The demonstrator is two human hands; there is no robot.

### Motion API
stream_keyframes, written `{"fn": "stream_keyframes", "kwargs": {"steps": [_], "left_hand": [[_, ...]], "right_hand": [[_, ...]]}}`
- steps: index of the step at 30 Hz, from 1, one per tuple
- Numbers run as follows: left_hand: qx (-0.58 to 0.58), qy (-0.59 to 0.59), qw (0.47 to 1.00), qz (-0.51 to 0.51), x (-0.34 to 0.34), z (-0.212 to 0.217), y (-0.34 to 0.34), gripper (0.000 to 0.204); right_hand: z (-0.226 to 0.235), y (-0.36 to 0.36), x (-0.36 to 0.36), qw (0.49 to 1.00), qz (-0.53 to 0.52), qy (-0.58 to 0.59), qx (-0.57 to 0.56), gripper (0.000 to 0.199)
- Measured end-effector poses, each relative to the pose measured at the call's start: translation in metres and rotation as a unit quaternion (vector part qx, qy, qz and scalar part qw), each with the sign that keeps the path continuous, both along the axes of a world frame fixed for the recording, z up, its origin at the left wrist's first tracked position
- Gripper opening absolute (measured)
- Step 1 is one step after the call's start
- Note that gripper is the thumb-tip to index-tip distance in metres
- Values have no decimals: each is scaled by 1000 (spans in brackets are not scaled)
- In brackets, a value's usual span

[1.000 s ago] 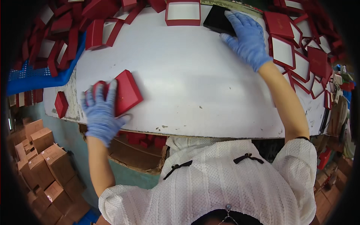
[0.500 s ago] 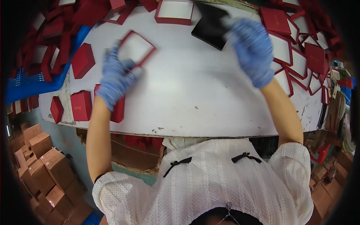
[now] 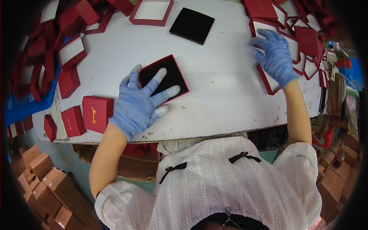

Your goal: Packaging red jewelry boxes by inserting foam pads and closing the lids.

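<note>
My left hand (image 3: 140, 101), in a blue glove with pale fingertips, lies with fingers spread over a square red box (image 3: 186, 91). A black pad (image 3: 170, 73) lines the inside of that box, and my fingers rest on it. My right hand (image 3: 272, 57), gloved alike, is over the open red boxes at the right, fingers apart, nearest to an open box with a white inside (image 3: 264, 26). Another white-lined box (image 3: 269, 79) lies just below its thumb. Beyond my left hand, at the far middle, a black square pad (image 3: 192, 25) lies flat on the white table (image 3: 226, 103).
More red boxes and lids (image 3: 306, 40) pile up at the right. At the left, a blue plastic basket (image 3: 30, 109) is heaped with red boxes. Closed red boxes (image 3: 97, 113) stand by the table's near left edge. Brown cartons (image 3: 61, 184) are stacked below at the left.
The box under my left hand showed white inside; now a black pad lies in it, and it is nearer to me. My right hand has moved from the black pads to the right-hand boxes.
</note>
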State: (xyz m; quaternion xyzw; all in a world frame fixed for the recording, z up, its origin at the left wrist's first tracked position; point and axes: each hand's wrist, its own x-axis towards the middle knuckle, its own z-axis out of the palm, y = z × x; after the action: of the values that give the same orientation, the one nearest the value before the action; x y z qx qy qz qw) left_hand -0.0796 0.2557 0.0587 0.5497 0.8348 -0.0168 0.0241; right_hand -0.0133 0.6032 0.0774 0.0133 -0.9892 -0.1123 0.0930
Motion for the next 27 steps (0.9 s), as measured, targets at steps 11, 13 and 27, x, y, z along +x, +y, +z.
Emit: {"fn": "stream_keyframes", "kwargs": {"steps": [11, 13, 27], "left_hand": [[349, -163, 923, 7, 3, -41, 12, 95], [415, -194, 889, 4, 2, -45, 16, 100], [462, -445, 766, -43, 9, -59, 29, 126]], "right_hand": [[8, -63, -11, 372, -47, -88, -923, 39], [-16, -52, -15, 357, -67, -106, -926, 34], [-40, -117, -25, 756, 18, -54, -653, 26]]}}
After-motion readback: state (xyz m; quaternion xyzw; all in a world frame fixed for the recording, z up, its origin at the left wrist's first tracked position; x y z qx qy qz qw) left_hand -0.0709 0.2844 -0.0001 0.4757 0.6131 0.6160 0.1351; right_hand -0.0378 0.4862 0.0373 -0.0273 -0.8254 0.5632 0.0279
